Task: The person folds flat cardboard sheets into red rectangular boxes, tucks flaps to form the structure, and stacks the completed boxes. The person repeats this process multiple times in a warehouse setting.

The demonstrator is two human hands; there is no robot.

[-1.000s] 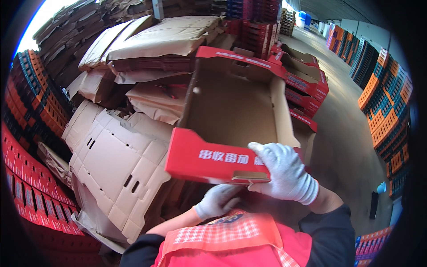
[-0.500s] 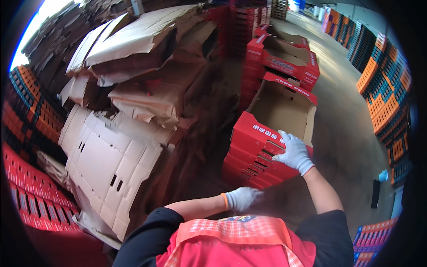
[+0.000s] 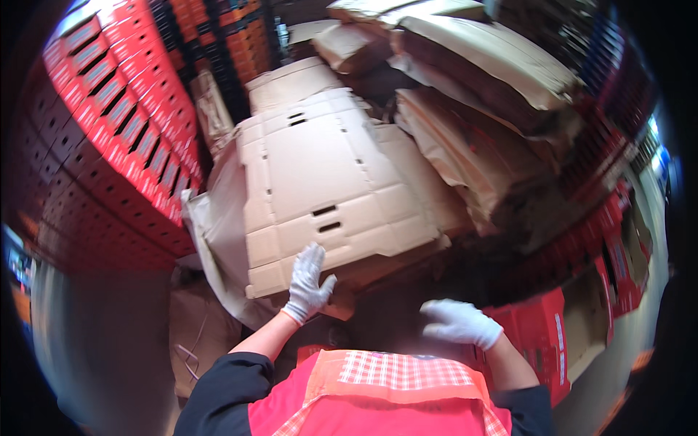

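Observation:
In front of me lies a stack of flat, die-cut cardboard blanks (image 3: 313,167), plain brown side up, with paired slots and crease lines. My left hand (image 3: 307,285), in a white knit glove, is at the near edge of the top blank. Its fingers are stretched out and hold nothing; whether they touch the board I cannot tell. My right hand (image 3: 462,323), gloved too, hovers right of the stack's near edge with fingers apart and nothing in them. Beside it on the right stands a pile of red folded boxes (image 3: 534,334).
Brown paper-wrapped bundles (image 3: 472,152) are heaped behind and right of the blanks. A tall wall of stacked red boxes (image 3: 120,94) rises at the left. Orange and black crates (image 3: 218,36) stand at the far left. A brown wrapped bundle (image 3: 200,330) sits low at left.
My view has swung left, from the red box pile to the cardboard blanks. My right hand has come off the top red box. My left hand has moved to the near edge of the blanks.

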